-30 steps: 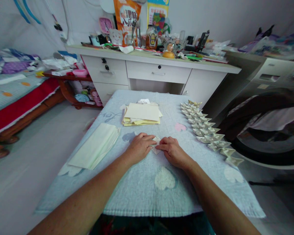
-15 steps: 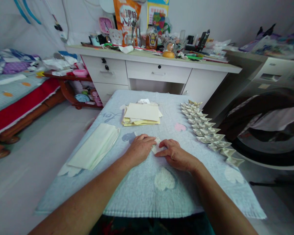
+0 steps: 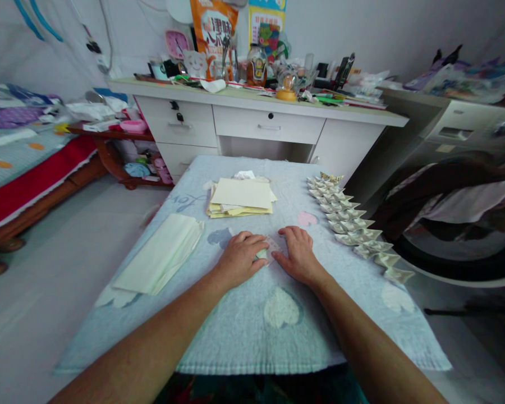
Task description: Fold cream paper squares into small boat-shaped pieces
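A small folded piece of paper [image 3: 272,247] lies on the cloth in front of me, partly hidden by my fingers. My left hand [image 3: 242,257] holds its left side, fingers along the top and thumb at the near edge. Just to the right, my right hand [image 3: 298,253] rests with fingers spread and thumb apart, fingertips close to the paper's right edge. Whether they touch it I cannot tell. Beyond the hands sits a stack of cream and yellow paper sheets [image 3: 242,193]. A pile of long pale-green paper [image 3: 160,255] lies to the left.
Several folded paper boat-like shapes [image 3: 351,224] stand in a row along the table's right side. The table wears a blue cloth [image 3: 235,348]. Behind it is a white desk [image 3: 269,124] crowded with jars and packets. At right stands a washing machine [image 3: 463,134], at left a bed [image 3: 37,163].
My right hand has drawn off the paper to the right, and its fingers have spread. The left hand stays on the paper, which now shows a patterned face. The view has shifted slightly.
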`<state>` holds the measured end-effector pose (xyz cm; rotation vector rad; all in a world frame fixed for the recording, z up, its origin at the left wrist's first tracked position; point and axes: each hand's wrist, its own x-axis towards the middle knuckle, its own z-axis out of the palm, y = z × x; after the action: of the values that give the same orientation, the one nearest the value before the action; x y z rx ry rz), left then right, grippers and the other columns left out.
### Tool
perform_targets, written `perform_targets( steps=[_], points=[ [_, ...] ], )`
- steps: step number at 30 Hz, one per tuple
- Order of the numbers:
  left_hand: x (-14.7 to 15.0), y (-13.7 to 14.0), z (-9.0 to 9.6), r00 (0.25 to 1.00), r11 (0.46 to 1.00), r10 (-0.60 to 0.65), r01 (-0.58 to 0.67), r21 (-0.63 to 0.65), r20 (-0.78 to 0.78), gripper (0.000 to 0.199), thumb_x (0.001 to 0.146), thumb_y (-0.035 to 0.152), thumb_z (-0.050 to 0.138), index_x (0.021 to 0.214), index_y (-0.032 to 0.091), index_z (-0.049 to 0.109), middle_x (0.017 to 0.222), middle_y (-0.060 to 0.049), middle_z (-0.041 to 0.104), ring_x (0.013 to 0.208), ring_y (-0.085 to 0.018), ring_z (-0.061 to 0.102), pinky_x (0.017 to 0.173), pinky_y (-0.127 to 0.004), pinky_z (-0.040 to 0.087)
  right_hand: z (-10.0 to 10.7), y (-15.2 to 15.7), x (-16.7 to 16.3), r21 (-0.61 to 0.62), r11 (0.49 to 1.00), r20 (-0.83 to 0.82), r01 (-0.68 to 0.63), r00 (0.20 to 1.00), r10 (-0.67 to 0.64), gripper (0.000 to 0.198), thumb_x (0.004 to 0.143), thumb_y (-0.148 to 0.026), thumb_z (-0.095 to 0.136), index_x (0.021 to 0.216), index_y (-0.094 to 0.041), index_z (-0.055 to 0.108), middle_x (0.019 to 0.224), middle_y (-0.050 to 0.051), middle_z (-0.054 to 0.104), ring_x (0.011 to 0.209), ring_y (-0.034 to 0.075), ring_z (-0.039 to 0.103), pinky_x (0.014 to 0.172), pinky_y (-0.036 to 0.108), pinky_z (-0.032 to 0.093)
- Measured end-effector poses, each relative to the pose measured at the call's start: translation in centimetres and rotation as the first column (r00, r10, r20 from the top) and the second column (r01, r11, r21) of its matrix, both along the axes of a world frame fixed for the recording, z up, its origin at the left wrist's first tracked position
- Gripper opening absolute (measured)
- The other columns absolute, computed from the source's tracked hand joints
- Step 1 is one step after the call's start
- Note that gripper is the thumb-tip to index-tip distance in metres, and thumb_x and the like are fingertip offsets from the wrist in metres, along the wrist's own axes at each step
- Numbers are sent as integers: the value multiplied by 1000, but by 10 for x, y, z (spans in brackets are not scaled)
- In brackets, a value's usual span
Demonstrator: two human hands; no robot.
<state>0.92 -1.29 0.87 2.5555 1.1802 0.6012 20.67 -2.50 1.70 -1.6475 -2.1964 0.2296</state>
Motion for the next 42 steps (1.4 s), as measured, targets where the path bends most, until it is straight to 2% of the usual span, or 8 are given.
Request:
perform_targets(
  steps=[3,8,17,21,26,33,37,42],
  points=[
    [1,0,-1,1000,1000,17,-17,-3,6,34,82,32,64,115,26,62,128,-2,59,112,-25,47,99,-42,38,-6,-2,-5,3,1000,70,-4,998,4,65,79,-47,61,131,-13,43,130,17,47,116,31,41,99,46,29],
    [2,-1,0,1000,1000,26,-26,-11,16,34,82,34,64,114,25,63,127,-4,60,111,-25,47,98,-43,39,-10,-2,-3,26,1000,99,-10,995,7,80,77,-54,60,138,-11,35,136,20,43,123,34,36,103,49,24],
    [0,0,0,999,999,25,-24,-41,26,40,78,34,68,117,25,62,128,-3,59,112,-25,47,99,-42,39,-9,0,0,-11,1000,87,8,996,-7,88,74,-52,63,145,-14,26,139,18,41,124,33,36,104,49,24],
    [0,0,-1,999,999,24,-23,-45,30,41,78,34,69,117,25,62,129,-4,59,113,-26,46,99,-43,38,-10,1,5,-26,1000,66,3,998,-1,87,76,-49,62,146,-15,23,139,17,40,123,32,37,103,49,25],
    [-1,0,-2,1000,999,22,-22,-49,7,42,77,34,69,118,24,62,131,-3,58,113,-26,46,99,-43,38,-11,2,8,-43,998,12,42,999,-41,74,85,-42,52,147,-15,21,138,17,42,123,30,38,102,46,27],
    [0,0,-3,1000,999,26,-25,-48,13,43,77,33,70,118,25,62,130,-5,58,114,-26,46,99,-43,38,-10,4,8,-4,995,119,100,988,-99,79,82,-36,57,150,-22,18,136,14,43,120,31,39,101,47,27],
    [-1,0,-3,999,998,24,-23,-50,21,43,76,32,71,118,25,62,130,-4,58,113,-26,46,99,-43,39,-8,6,14,20,991,119,131,984,-132,81,81,-31,58,150,-26,16,135,13,43,119,31,39,100,48,27],
    [-1,0,-3,1000,999,12,-11,-38,24,42,78,33,69,118,25,61,130,-3,58,113,-25,46,99,-43,38,-8,6,8,53,990,88,130,987,-135,76,86,-42,51,150,-19,17,136,15,43,121,31,37,102,50,26]
  ],
)
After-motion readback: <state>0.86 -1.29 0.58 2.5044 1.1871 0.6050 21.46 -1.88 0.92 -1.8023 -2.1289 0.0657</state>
